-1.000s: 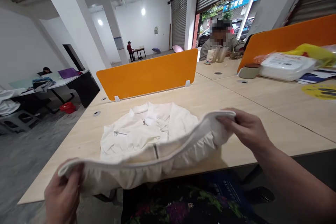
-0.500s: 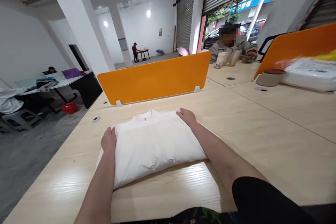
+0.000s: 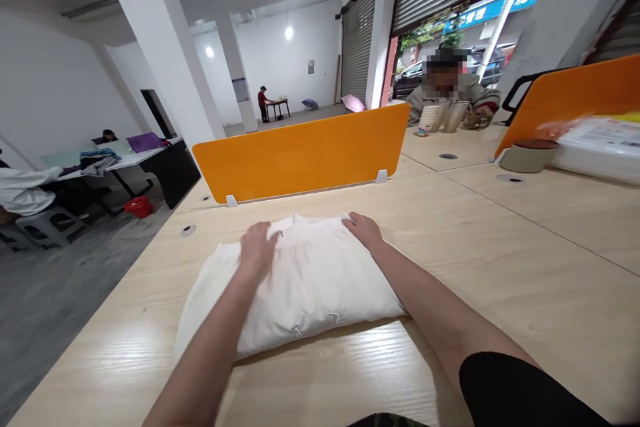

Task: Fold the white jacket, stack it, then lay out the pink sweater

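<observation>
Two bare forearms in view, no watch, rings or gloves showing on the left hand (image 3: 257, 248) or the right hand (image 3: 364, 229). Right arm carries a black sleeve (image 3: 520, 393) ending above the elbow, plain, no markings; left arm shows bare to the frame edge. A strip of dark flowered cloth (image 3: 390, 421) shows at the bottom edge.

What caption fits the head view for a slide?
Both hands, left and right, rest on a folded white garment on a table.
</observation>
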A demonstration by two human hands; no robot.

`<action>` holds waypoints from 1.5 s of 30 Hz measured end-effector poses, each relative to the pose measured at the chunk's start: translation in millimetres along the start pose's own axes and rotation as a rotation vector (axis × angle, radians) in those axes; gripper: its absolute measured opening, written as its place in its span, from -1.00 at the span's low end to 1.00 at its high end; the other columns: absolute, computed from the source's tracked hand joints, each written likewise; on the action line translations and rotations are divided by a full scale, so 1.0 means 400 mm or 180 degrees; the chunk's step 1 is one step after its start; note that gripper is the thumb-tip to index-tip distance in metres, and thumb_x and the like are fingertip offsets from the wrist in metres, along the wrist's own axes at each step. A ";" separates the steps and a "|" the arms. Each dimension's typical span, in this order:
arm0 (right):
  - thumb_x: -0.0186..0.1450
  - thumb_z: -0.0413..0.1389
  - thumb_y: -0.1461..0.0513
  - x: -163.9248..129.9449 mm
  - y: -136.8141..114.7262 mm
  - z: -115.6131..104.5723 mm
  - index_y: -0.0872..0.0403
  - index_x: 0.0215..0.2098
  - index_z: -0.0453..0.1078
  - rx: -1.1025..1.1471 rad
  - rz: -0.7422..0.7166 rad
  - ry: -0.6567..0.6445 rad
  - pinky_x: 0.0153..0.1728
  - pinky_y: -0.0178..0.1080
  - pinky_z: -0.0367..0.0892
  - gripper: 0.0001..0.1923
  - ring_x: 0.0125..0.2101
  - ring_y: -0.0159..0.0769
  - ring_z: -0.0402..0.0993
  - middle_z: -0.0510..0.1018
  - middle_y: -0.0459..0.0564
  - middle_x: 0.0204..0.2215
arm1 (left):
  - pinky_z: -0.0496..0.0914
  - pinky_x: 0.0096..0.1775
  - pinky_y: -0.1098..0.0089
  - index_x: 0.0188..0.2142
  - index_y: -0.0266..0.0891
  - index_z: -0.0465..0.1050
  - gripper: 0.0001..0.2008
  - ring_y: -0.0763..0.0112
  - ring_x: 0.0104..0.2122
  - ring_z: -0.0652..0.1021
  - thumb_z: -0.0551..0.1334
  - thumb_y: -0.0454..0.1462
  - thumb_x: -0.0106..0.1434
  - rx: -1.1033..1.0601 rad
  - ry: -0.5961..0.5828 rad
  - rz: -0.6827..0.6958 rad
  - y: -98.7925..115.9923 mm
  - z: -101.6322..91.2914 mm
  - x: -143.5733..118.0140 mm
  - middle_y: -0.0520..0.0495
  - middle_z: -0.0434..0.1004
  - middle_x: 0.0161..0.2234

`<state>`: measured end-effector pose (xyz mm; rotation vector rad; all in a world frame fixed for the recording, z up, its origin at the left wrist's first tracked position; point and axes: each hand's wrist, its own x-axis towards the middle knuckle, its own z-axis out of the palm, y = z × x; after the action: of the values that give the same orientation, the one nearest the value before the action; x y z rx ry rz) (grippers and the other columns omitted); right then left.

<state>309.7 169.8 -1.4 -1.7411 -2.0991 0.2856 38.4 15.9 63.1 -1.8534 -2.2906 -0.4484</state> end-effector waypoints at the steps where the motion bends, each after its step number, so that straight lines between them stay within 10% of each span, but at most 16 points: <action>1: 0.35 -0.09 0.07 0.000 0.001 0.000 0.04 -0.22 0.42 0.0002 0.0008 -0.0012 -0.42 -0.31 0.06 -0.69 -0.24 -0.22 0.42 0.57 0.03 -0.26 | 0.23 0.13 0.20 0.14 -0.10 0.31 -0.54 0.21 0.14 0.33 0.00 -0.02 0.35 -0.0033 -0.0140 0.0164 0.033 0.025 -0.012 -0.05 0.36 0.15; 5: 0.34 -0.08 0.06 -0.001 0.003 -0.005 0.03 -0.23 0.42 0.0032 0.0037 -0.0074 -0.41 -0.31 0.10 -0.69 -0.25 -0.23 0.42 0.57 0.01 -0.28 | -0.04 0.21 -0.19 0.27 0.01 0.15 -0.42 -0.06 0.28 0.11 -0.11 0.09 0.33 0.0151 -0.0643 0.0507 0.096 0.126 -0.076 0.00 0.12 0.31; 11: 0.32 -0.07 0.13 -0.047 -0.049 -0.090 0.10 -0.09 0.43 0.0261 0.0105 0.0309 -0.17 -0.20 0.25 -0.65 -0.11 -0.14 0.41 0.54 0.13 -0.10 | -0.09 0.22 -0.22 0.31 0.01 0.07 -0.39 -0.05 0.29 0.08 -0.20 0.09 0.35 0.0302 -0.0572 0.0551 0.085 0.159 -0.097 -0.01 0.06 0.33; 15: 0.36 -0.12 -0.05 -0.167 -0.120 -0.112 -0.05 0.18 0.29 0.0053 -0.1130 0.0562 0.21 0.18 -0.18 -0.48 0.24 0.00 0.04 0.29 0.06 0.22 | -0.08 0.22 -0.23 0.30 0.02 0.08 -0.39 -0.06 0.29 0.08 -0.20 0.10 0.35 0.0275 -0.0570 0.0546 0.084 0.160 -0.091 -0.01 0.06 0.33; 19: 0.36 -0.21 -0.15 -0.274 -0.138 -0.036 -0.14 0.28 0.17 -0.0397 -0.1896 -0.0291 0.20 0.29 -0.24 -0.39 0.29 0.05 -0.07 0.14 0.01 0.30 | -0.07 0.22 -0.22 0.29 0.02 0.10 -0.41 -0.06 0.28 0.11 -0.19 0.08 0.36 0.0254 -0.0445 0.0552 0.084 0.168 -0.095 -0.01 0.10 0.31; 27: 0.38 -0.25 -0.11 -0.272 -0.115 0.006 -0.14 0.33 0.05 -0.0347 -0.1710 -0.0609 0.24 0.17 -0.18 -0.39 0.30 -0.03 -0.06 0.07 -0.03 0.34 | -0.02 0.23 -0.14 0.28 -0.13 0.15 -0.41 0.02 0.28 0.12 -0.17 0.02 0.37 0.0262 -0.0206 0.0524 0.060 0.120 -0.108 -0.12 0.12 0.30; 32: 0.39 -0.20 -0.01 -0.227 -0.059 -0.039 -0.08 0.28 0.15 -0.0753 -0.0985 0.0084 0.20 0.32 -0.30 -0.46 0.32 0.04 -0.19 0.04 0.03 0.34 | -0.15 0.19 -0.30 0.26 -0.09 0.20 -0.39 -0.20 0.30 0.01 -0.10 0.09 0.33 0.0790 -0.0135 -0.0341 -0.100 0.065 -0.143 -0.15 0.06 0.32; 36: 0.37 -0.18 -0.06 -0.194 0.003 -0.034 -0.13 0.29 0.13 -0.0746 -0.0297 -0.0370 0.14 0.35 -0.12 -0.43 0.28 0.12 -0.06 0.08 0.02 0.33 | -0.05 0.18 -0.24 0.31 -0.05 0.07 -0.35 -0.18 0.29 0.05 -0.14 0.11 0.32 0.0731 -0.0477 -0.0790 -0.193 0.068 -0.167 -0.12 0.04 0.33; 45: 0.34 -0.09 -0.01 -0.176 0.071 -0.096 0.12 0.25 0.19 0.0159 0.0178 -0.0303 0.14 -0.03 0.15 -0.39 0.19 -0.05 0.21 0.22 0.18 0.26 | -0.01 0.18 -0.19 0.31 -0.24 0.04 -0.35 -0.12 0.28 0.05 -0.10 0.05 0.35 0.0387 -0.0351 -0.0866 -0.156 0.016 -0.176 -0.24 0.00 0.34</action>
<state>361.7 103.3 9.6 -1.7918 -2.0924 0.4413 -6.6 -58.7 27.2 -1.5537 -2.5929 -0.2388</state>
